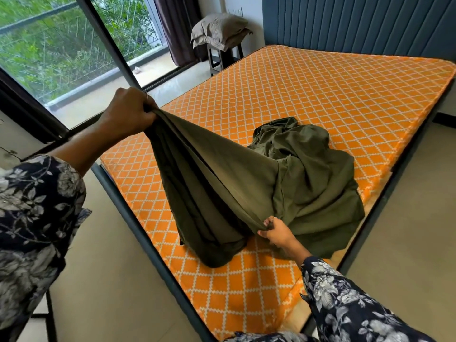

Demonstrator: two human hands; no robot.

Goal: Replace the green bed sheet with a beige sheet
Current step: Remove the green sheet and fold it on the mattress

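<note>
While my left hand (128,114) grips one gathered edge of the green sheet (308,178) raised, my right hand (276,233) pinches another; it lies bunched on the orange mattress (345,95).

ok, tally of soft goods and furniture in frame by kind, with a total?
Green bed sheet, gripped by left hand and right hand: 1
Grey pillows, stacked: 2
Orange mattress: 1
Dark stool under pillows: 1
Blue headboard: 1
Beige sheet: 0 visible
Total: 6
</note>
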